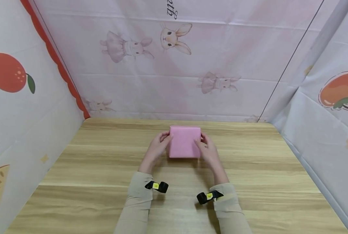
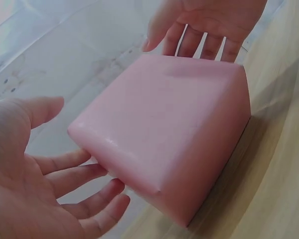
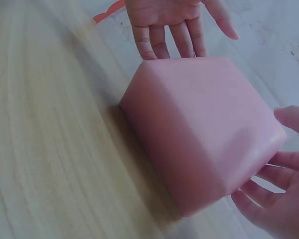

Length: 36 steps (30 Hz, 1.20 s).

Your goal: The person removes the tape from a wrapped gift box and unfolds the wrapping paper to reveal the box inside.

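A pink box (image 1: 185, 142) with smooth sides and softly rounded edges sits near the back of the wooden table, between the two hands. At its left side is the left hand (image 1: 157, 146); in the left wrist view its fingertips (image 2: 114, 186) meet the side of the box (image 2: 149, 119), while the thumb stays off the top. On the opposite side, the right hand (image 1: 209, 150) has its fingertips (image 3: 246, 196) against the box (image 3: 209, 109), its thumb raised beside the top edge. Both hands' fingers are loosely extended. The underside of the box is hidden.
The wooden table (image 1: 104, 182) runs back to a pale pink curtain (image 1: 150, 84) printed with rabbits. White fruit-print sheets hang along the left (image 1: 28, 123) and right (image 1: 317, 130) sides. Each sleeved forearm carries a small black wrist camera.
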{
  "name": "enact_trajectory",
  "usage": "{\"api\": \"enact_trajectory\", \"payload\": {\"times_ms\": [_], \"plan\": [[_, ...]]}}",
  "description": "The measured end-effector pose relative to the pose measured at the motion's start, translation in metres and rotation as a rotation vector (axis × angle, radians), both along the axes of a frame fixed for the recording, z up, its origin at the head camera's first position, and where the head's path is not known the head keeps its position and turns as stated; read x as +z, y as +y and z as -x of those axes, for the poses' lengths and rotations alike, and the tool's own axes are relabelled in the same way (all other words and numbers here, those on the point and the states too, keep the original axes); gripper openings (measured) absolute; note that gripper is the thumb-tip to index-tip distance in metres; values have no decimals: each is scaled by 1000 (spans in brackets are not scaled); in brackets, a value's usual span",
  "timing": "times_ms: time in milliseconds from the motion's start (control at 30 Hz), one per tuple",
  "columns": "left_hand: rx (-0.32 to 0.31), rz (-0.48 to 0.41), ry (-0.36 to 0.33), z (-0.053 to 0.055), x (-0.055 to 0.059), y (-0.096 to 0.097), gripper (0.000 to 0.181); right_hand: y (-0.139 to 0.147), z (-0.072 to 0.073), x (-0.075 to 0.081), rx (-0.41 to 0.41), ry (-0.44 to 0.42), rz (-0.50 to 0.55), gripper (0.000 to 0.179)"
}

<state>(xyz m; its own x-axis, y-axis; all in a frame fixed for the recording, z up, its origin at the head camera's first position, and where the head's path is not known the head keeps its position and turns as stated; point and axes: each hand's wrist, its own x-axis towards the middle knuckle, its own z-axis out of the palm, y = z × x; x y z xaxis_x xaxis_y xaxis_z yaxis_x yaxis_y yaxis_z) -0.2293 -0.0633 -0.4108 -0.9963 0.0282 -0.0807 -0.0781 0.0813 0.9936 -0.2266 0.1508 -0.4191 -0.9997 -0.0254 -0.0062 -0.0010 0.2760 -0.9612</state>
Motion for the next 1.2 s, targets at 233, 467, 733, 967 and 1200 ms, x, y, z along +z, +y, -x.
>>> {"api": "enact_trajectory", "payload": {"times_ms": [233,467,733,967,1200], "plan": [[34,-52,5,0,2,0,46,3,0,1,-10,34,118,58],[81,-90,48,-1,4,-1,36,5,2,0,-13,46,269,43],[93,-77,86,5,-5,-2,40,4,7,-3,-116,58,358,27],[35,-61,146,5,-7,-5,43,8,8,-4,-122,73,344,42],[-85,27,176,1,-3,-12,65,18,6,-2,12,95,233,56]]}}
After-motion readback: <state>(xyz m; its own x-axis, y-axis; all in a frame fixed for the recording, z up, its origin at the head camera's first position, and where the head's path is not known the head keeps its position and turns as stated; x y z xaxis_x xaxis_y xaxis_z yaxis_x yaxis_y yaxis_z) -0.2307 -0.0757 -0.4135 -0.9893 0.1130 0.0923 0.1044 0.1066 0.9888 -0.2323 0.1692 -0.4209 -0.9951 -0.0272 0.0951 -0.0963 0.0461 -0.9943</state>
